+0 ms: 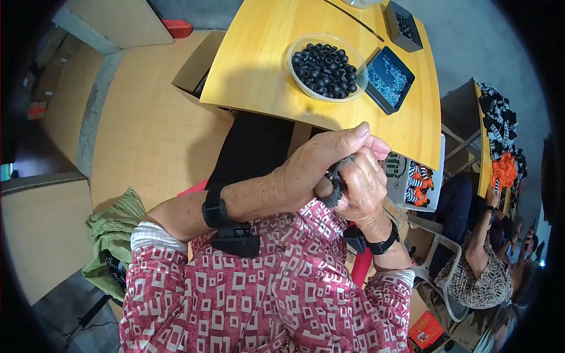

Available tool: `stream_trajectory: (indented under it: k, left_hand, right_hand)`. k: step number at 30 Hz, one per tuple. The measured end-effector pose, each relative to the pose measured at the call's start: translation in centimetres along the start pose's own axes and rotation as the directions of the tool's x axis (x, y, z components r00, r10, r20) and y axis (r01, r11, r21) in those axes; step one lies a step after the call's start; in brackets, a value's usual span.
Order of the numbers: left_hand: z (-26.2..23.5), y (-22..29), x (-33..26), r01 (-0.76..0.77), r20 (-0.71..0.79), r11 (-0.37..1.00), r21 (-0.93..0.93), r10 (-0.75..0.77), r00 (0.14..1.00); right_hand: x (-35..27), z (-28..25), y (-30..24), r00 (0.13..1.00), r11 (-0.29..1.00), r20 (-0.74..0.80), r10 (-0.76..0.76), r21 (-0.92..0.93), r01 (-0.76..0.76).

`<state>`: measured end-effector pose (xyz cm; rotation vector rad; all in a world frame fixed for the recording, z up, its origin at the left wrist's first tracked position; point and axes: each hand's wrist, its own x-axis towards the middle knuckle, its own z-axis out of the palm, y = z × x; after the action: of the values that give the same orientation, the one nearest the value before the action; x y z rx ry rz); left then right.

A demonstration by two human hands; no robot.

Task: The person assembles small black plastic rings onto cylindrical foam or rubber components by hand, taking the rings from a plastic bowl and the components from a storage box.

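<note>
Just in front of the table's near edge, my left hand (321, 154) and my right hand (364, 182) are pressed together. Between them is a dark grey fuzzy piece (334, 191), mostly hidden by the fingers; its exact kind does not show. My right fingers curl round it, while my left hand closes over it from the other side with its thumb up. Beyond them, on the yellow wooden table (253, 65), a clear plastic bowl (292, 69) holds many glossy black rounded pieces (325, 70). Beside the bowl lies a black tray (393, 107) with tiny blue-white bits.
A dark box (406, 40) of black pieces sits at the table's far right. Below the right edge, a white box (436, 187) contains striped and orange knitted items. A co-worker (479, 270) sits at right by another table. A green sack (106, 235) and cardboard box (197, 67) stand left.
</note>
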<state>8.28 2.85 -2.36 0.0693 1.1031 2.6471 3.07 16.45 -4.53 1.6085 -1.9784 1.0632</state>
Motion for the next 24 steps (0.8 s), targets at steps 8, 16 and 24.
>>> stream_trajectory:
  k: [8,16,24]
  left_hand:
    - [0.7,0.2,0.6,0.104,-0.058,0.994,0.039,-0.101,0.993]
    - [0.8,-0.3,1.6,0.064,-0.067,0.998,0.009,-0.063,0.996]
    - [-1.9,0.2,-0.7,0.075,-0.182,0.991,0.108,-0.054,0.982]
  right_hand:
    - [-0.5,-0.1,0.0,0.999,0.999,-0.02,0.032,-0.021,-0.033]
    - [-0.3,-0.8,-0.3,0.99,0.991,-0.064,0.123,-0.041,-0.126]
    - [-0.2,-2.1,-0.8,0.986,0.985,-0.103,0.132,-0.097,-0.142]
